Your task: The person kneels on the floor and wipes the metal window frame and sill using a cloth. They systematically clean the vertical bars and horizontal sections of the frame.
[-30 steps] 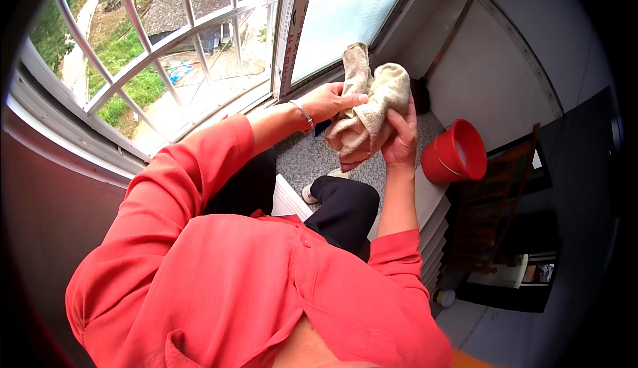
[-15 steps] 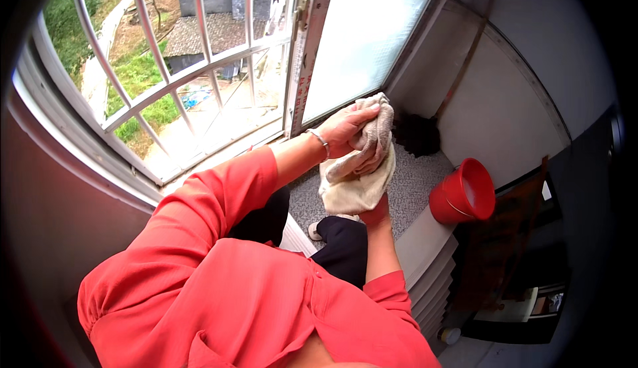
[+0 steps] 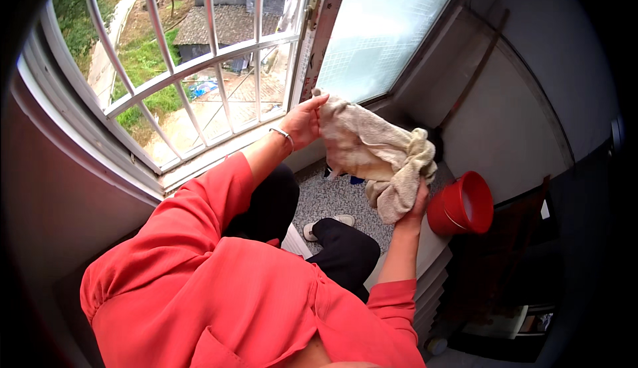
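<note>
Gripping beige cloth (image 3: pixel 364 132), left hand (image 3: pixel 304 124) and right hand (image 3: pixel 416 212) curl closed.

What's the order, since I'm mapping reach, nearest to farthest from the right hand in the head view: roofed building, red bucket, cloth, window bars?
1. Cloth: in the right hand.
2. Red bucket: just right.
3. Window bars: left.
4. Roofed building: outside, beyond the bars.
</note>
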The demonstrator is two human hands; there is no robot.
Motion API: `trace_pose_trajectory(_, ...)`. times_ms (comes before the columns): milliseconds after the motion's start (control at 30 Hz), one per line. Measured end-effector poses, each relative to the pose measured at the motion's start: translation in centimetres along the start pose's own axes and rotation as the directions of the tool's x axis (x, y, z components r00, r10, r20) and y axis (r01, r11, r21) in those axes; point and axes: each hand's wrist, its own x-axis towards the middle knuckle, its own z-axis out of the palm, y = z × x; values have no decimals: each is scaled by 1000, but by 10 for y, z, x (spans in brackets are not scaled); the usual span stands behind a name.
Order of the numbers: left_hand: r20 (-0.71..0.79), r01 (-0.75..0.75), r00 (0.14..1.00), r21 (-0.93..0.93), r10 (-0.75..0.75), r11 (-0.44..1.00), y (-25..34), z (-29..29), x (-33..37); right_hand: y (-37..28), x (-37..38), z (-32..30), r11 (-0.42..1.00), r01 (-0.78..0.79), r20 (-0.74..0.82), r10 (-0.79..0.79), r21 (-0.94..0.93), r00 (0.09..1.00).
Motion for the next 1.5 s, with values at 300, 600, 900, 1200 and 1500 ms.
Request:
trace_pose_trajectory(300,126,147,971,366,-205,919,-37,8,-13,-68,23,97,990,126,366,-94,-63,926)
trace_pose_trajectory(600,349,-478,853,221,388,850,-11,-80,-10,-28,-6,108,844,267,431,-48,-465,901)
trace_pose_trajectory(900,-152,-654,740,-392,655,647,64,-204,-63,78,-67,15,774,-321,234,509,-546,828)
trace_pose_trajectory(1200,-384,-815,418,242,823,526,122,-186,-44,123,-84,13,648,-355,272,664,-674,697)
trace_pose_trajectory(1500,-187,-489,343,801,920,345,116,-218,-4,132,-92,8,560,-436,187,739,-705,647)
